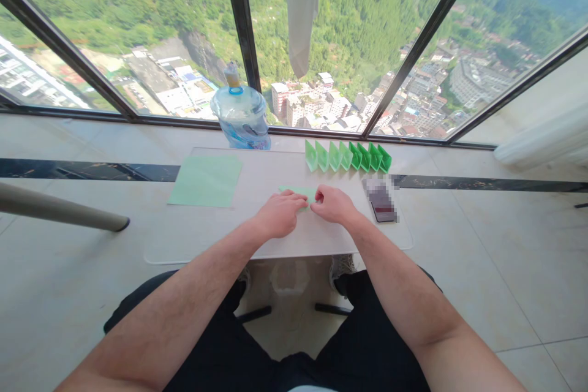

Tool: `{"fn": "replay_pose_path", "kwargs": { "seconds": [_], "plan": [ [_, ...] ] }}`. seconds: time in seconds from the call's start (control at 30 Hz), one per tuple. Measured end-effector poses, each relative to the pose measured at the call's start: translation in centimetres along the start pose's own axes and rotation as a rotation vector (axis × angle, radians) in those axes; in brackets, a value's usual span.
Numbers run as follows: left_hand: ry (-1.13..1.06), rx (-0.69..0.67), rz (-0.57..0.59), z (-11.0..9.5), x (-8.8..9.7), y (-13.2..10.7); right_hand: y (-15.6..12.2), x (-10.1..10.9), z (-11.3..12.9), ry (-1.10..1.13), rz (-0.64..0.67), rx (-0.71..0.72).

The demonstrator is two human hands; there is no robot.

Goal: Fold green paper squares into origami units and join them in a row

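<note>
A strip of folded light green paper [297,188] lies on the low table [206,233], partly covered by my hands. My left hand [281,213] rests on it from the left, its fingers stretched out over the paper. From the right, my right hand [337,204] meets the paper's edge with curled fingers, thumb and index together at the paper. The fingertips of both hands are close together but apart. Some of the folds are hidden under the fingers.
A flat light green sheet [206,180] lies at the table's left. Several folded green paper pieces [348,157] stand in a row at the back right, above a phone [383,202]. Behind the table stands a large water bottle [241,113] by the window.
</note>
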State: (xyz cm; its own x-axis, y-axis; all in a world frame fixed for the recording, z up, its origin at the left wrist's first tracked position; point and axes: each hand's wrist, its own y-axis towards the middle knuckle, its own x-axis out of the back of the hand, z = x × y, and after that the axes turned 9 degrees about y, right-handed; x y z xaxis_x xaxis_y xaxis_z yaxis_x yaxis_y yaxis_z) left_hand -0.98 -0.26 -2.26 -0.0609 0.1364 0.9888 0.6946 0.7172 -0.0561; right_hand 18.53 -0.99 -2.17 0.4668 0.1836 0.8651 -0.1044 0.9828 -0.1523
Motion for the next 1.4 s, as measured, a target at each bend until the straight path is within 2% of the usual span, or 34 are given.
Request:
{"fn": "replay_pose_path", "kwargs": {
  "seconds": [0.1, 0.2, 0.37, 0.6, 0.73, 0.83, 0.93, 1.03, 1.2, 1.4],
  "plan": [
    [-0.015, -0.004, -0.015, 0.1, 0.0, 0.1, 0.2, 0.0, 0.2, -0.048, -0.023, -0.034],
    [-0.02, -0.015, -0.028, 0.1, 0.2, 0.1, 0.3, -0.1, 0.8, -0.077, 0.026, -0.051],
    [-0.011, -0.001, -0.011, -0.1, 0.3, 0.0, 0.6, 0.4, 1.0, -0.001, 0.044, -0.121],
    [-0.018, 0.012, 0.001, -0.3, 0.3, 0.0, 2.3, 1.5, -1.5, 0.073, -0.004, -0.269],
    [-0.006, 0.013, -0.052, -0.6, -0.2, -0.1, 2.8, 2.1, -3.3, 0.055, -0.157, -0.356],
    [-0.039, 0.025, -0.125, -0.7, -0.9, 0.1, 2.3, 2.0, -3.5, 0.09, -0.2, -0.243],
    [-0.092, 0.076, -0.184, -0.5, -1.4, 0.5, 1.6, 1.4, -2.8, 0.132, -0.163, -0.023],
    [-0.124, 0.157, -0.224, -0.2, -1.3, 1.0, 1.2, 0.8, -1.9, 0.073, -0.133, 0.107],
    [-0.055, 0.287, -0.197, 0.3, -0.4, 1.3, 1.1, 0.6, -1.3, -0.048, -0.085, 0.163],
    [0.002, 0.338, -0.115, 0.7, -0.1, 1.5, 1.2, 0.5, -1.1, -0.047, -0.073, 0.153]
  ]
}}
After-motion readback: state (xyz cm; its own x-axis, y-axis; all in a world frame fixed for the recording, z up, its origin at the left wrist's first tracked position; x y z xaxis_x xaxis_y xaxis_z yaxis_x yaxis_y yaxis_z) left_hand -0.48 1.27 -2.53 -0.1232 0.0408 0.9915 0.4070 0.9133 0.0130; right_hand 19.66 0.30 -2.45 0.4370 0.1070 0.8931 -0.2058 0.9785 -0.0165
